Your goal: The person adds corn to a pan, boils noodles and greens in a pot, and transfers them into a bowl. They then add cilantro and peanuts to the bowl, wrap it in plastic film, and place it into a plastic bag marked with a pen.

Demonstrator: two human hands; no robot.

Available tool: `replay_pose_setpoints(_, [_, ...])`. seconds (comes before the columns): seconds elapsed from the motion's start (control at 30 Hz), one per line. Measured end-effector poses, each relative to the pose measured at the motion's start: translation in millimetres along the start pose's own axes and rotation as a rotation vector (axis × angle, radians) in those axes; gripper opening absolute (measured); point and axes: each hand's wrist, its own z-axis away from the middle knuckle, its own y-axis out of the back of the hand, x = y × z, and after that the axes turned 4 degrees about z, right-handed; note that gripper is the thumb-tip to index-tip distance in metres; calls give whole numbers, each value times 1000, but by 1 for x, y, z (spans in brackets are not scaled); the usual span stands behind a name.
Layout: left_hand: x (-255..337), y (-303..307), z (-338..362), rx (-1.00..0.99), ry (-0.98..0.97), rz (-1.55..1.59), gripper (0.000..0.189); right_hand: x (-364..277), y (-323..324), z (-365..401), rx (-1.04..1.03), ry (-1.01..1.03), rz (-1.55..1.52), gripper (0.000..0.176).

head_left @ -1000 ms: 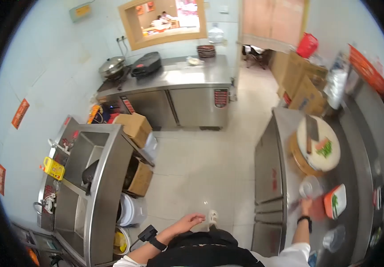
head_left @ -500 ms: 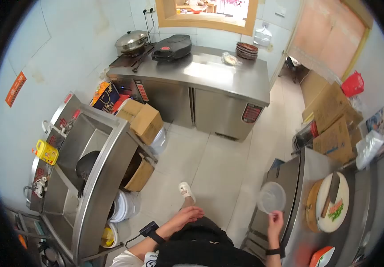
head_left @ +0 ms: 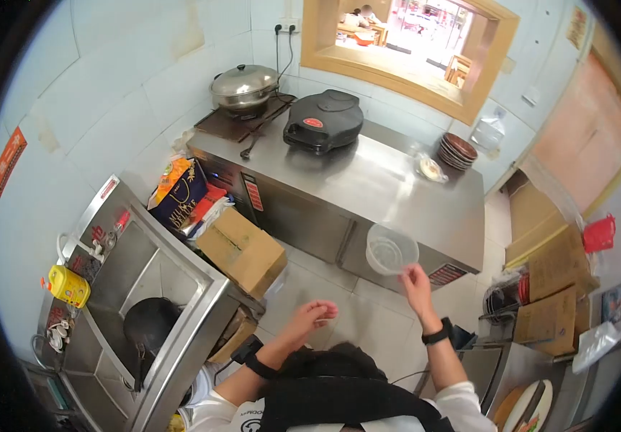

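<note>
My right hand (head_left: 417, 286) pinches the rim of a round, clear plastic tub (head_left: 391, 250). The tub is held in the air, tilted toward me, in front of the steel counter's (head_left: 389, 191) near edge, and no food shows in it. Lower and to the left, my left hand (head_left: 309, 322) is raised over the floor with loosely bent fingers and nothing visible in them. On the counter are a black electric griddle (head_left: 325, 121) with its lid down, a lidded steel pot (head_left: 244, 88), a stack of brown bowls (head_left: 458, 150) and a small plastic-wrapped bundle (head_left: 431, 169).
To the left, a steel sink (head_left: 213, 306) holds a black wok (head_left: 153, 325), with a yellow bottle (head_left: 69, 285) on its ledge. A cardboard box (head_left: 242, 252) stands between sink and counter. At lower right, a round chopping board (head_left: 518, 407) carries a cleaver (head_left: 533, 403).
The view has swung right and come closer to the counter. My right hand has carried the tub from beside the right-hand worktop to the counter's front. My left hand's fingers have bent more.
</note>
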Motion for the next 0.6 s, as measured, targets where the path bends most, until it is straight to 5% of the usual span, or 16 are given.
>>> replay_pose_setpoints(0.33, [139,60,-122,240,-235,174,17,68,-98,-348,-248,135,302,15])
replay_pose_setpoints(0.47, [185,91,-198,367,-295,326,19,103,-120,-440,-605,103,351,14])
replay_pose_setpoints(0.53, [205,102,-235,400,-278,351,19,102,-107,-486,-962,131,564,21])
replay_pose_setpoints(0.6, [235,110,-275,423,-271,368,19,61,-91,-536,-947,85,634,26])
